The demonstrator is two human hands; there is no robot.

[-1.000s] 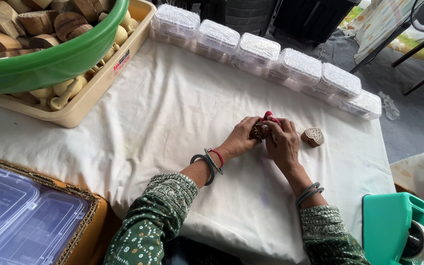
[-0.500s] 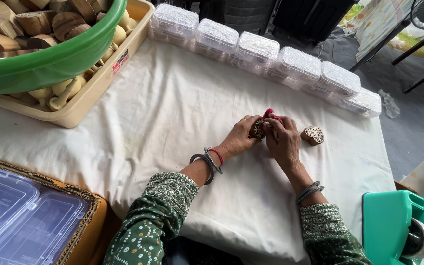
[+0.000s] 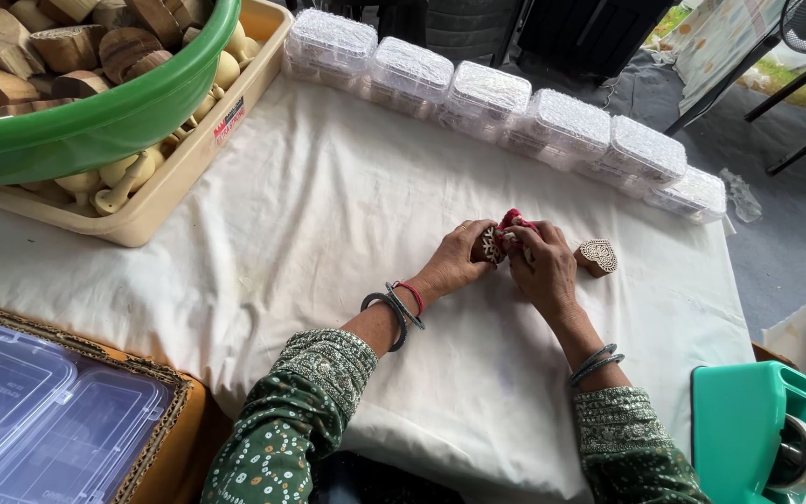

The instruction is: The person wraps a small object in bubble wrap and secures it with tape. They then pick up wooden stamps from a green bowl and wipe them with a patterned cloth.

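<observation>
hands meet on cloth: left hand [image 3: 454, 261] and right hand [image 3: 541, 266] both grip carved block [image 3: 489, 246] (red-tipped).

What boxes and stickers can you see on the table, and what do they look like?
Clear plastic boxes: a row of six along the far edge of the white cloth, squarish, filled with something whitish.
Label: on the side of the beige tray at far left, small, white with red and dark print.
Empty clear lidded containers: near left corner, rectangular, stacked in a brown box.
No screens or signs show.
</observation>
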